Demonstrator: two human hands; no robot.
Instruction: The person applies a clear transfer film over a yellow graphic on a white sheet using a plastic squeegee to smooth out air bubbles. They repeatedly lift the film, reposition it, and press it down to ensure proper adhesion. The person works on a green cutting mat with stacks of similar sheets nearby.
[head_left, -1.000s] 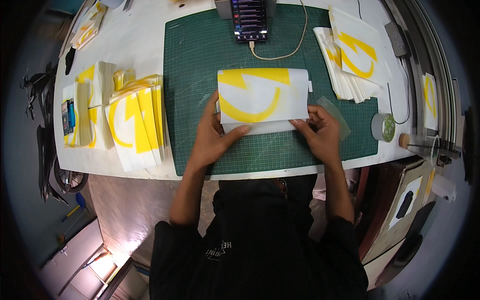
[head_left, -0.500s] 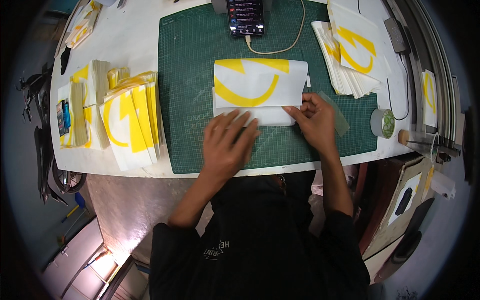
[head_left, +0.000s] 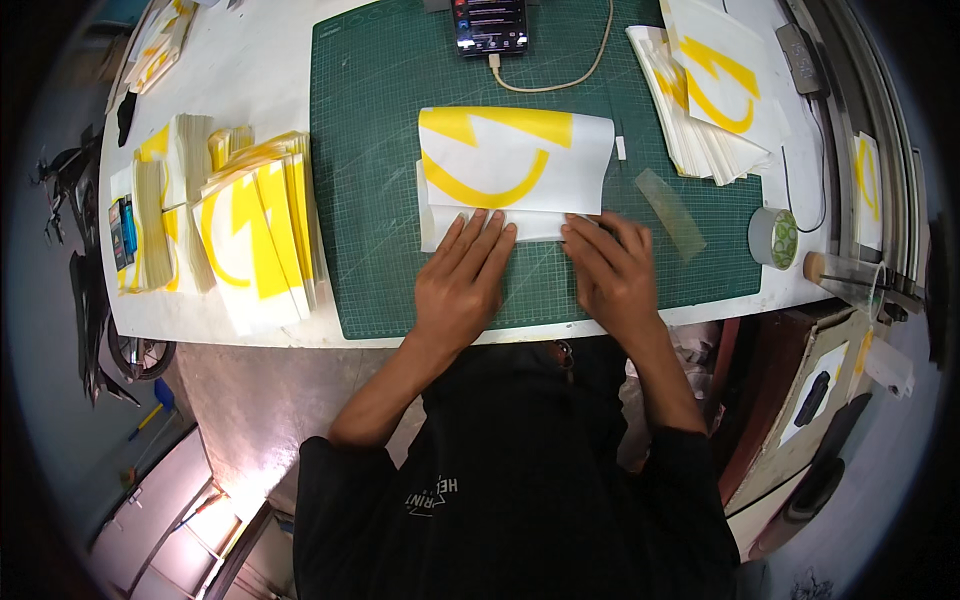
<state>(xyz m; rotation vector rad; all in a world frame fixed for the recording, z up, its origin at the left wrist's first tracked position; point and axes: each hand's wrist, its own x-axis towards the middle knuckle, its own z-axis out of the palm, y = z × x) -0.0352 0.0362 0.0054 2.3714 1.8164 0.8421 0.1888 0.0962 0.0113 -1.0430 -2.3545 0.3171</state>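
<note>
A folded white sheet with a yellow printed shape lies on the green cutting mat in front of me. Its upper layer stops short of the near edge, where a plain white strip shows. My left hand lies on the left part of this strip, fingers stretched out, their tips at the edge of the upper layer. On the right part of the strip rest the fingertips of my right hand. Its fingers are extended and slightly bent, and its thumb is mostly hidden. Neither hand grips anything.
Stacks of folded yellow-and-white sheets stand at the left, and another stack at the far right. A phone with a cable sits at the back. Right of the sheet lie a clear strip and a tape roll.
My right hand has let go of the sheet's right edge and moved onto the near strip. My left hand has settled flat, and the view has shifted slightly.
</note>
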